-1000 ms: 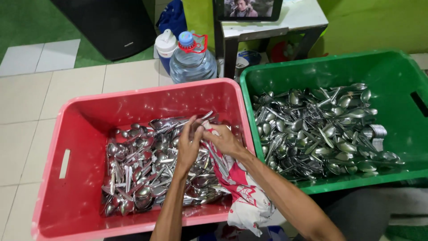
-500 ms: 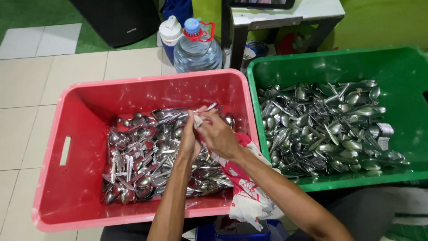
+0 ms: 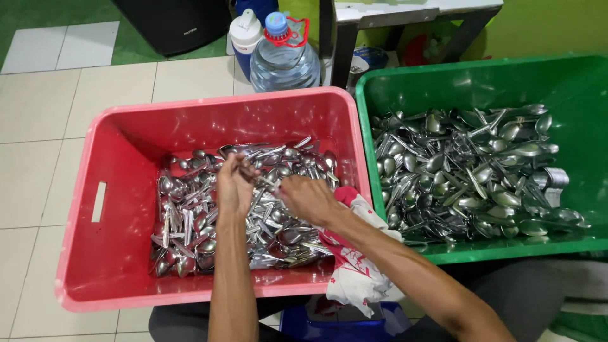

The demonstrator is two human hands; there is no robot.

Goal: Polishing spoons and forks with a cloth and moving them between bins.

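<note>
Red crate [image 3: 126,158], green crate [image 3: 443,82]; two hands' fingers [image 3: 231,171] grip one spoon [image 3: 263,180].

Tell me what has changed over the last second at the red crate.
Both hands have drawn slightly apart: the left hand now grips a spoon by its handle, while the right hand has slid down onto the pile. The camera has tipped closer. The red crate, the green crate, the cloth over the rim and the water bottle stayed put.

Red crate [image 3: 126,190] — green crate [image 3: 443,82]
</note>
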